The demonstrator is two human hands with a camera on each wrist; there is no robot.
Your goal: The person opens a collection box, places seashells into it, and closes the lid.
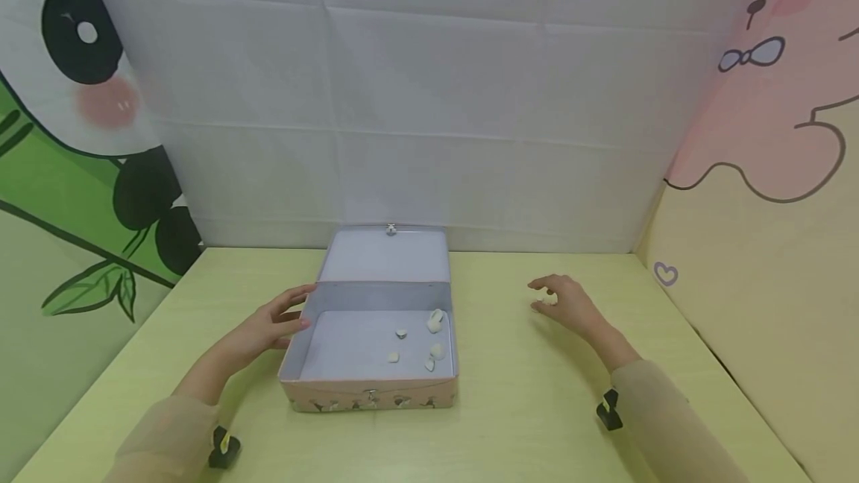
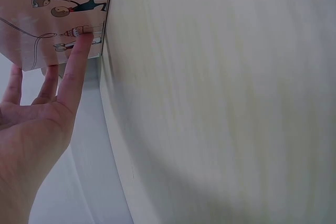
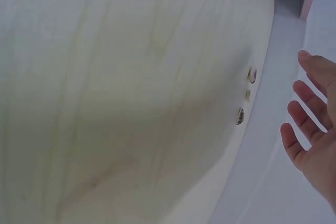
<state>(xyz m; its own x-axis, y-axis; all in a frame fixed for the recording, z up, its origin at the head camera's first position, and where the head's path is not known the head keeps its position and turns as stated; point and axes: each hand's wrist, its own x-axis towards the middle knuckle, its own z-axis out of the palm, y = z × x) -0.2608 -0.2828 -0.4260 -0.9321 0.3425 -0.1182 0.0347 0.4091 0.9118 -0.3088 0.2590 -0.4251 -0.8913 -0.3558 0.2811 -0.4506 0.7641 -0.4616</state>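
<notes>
A shallow tin box (image 1: 349, 399) with a pink outside and a pale inside stands on the table, its lid (image 1: 384, 256) raised at the back. Several small pale shells (image 1: 435, 325) lie on its floor, mostly toward the right. My left hand (image 1: 268, 325) rests its extended fingertips on the box's left side; in the left wrist view they press the printed pink wall (image 2: 44, 30). To the right of the box, my right hand (image 1: 569, 309) hovers above the table with spread, slightly bent fingers and nothing in them. Beneath it, the right wrist view shows three small striped shells (image 3: 240, 116) on the tabletop.
The pale yellow table (image 1: 496, 408) ends at a white cloth backdrop (image 1: 429, 95). Printed panels stand on both sides, with a panda at the left and a pink animal (image 1: 772, 118) at the right. Each wrist carries a small black device (image 1: 609, 410).
</notes>
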